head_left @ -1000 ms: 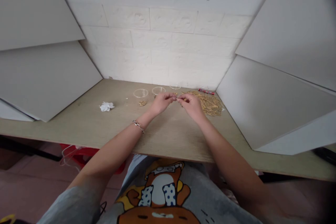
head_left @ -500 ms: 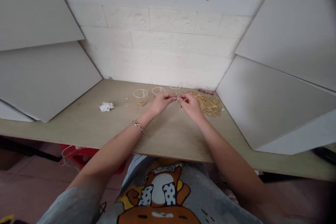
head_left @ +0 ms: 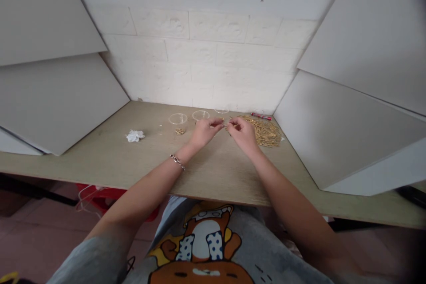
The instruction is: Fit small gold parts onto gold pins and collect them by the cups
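Observation:
My left hand (head_left: 204,132) is closed in a pinch over the middle of the table. What sits between its fingertips is too small to make out. Facing it, my right hand (head_left: 243,132) pinches too, a small gap away, and whatever it grips is equally unclear. Right beside my right hand spreads a pile of thin gold-coloured sticks (head_left: 269,133), partly covered by that hand. Left of my left hand lies a small heap of short gold-coloured pieces (head_left: 180,131).
Round clear plastic containers stand along the back: one at left (head_left: 178,118), another in the middle (head_left: 201,115), a third by the wall (head_left: 221,110). Crumpled white tissue (head_left: 135,136) lies left. A red pen-like item (head_left: 261,116) rests behind the pile. Pale panels (head_left: 359,133) flank the table (head_left: 213,177).
My fingertips have moved slightly apart from nearly touching, leaving a small gap between the hands. The piles and containers look unmoved.

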### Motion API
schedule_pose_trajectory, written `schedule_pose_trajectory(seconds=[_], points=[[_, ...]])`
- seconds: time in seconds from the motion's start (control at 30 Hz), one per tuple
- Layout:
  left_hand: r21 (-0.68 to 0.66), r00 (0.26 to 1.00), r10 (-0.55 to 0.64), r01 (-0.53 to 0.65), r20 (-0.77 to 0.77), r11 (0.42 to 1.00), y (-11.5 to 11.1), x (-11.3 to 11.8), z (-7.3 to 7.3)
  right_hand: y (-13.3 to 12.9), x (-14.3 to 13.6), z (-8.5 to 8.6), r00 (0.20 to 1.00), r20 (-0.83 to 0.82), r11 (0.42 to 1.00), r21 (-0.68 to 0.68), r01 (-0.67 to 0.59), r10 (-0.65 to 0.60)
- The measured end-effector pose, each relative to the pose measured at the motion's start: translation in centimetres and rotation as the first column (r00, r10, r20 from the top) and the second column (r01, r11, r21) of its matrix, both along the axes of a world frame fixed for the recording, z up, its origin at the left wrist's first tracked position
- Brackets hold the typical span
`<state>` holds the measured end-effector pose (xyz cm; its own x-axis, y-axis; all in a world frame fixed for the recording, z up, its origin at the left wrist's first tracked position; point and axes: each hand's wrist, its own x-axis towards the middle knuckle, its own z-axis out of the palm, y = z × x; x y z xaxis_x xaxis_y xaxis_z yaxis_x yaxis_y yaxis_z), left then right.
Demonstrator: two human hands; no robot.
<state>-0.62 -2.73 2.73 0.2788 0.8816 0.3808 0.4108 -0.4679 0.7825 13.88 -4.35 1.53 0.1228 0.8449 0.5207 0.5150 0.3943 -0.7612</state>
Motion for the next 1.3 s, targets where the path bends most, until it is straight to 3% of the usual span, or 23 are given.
schedule_pose_trajectory(seconds=[0.33,0.73,1.3], points=[[0.175,0.978,0.097,-0.064,-0.183,0.983,-0.21,-0.06,0.0,-0.32,-0.16,0.18,0.996,0.081,1.0,0.003,-0.03,0.03],[0.252,0.969,0.114,-0.057,-0.217,0.966,-0.09,-0.02,-0.15,-0.25,-0.25,0.13,0.996,0.084,0.999,-0.005,-0.037,0.038],[0.358,0.956,0.143,-0.043,-0.258,0.933,0.33,-0.06,-0.59,-0.32,-0.26,-0.15,0.976,0.217,0.992,0.128,-0.02,-0.008]])
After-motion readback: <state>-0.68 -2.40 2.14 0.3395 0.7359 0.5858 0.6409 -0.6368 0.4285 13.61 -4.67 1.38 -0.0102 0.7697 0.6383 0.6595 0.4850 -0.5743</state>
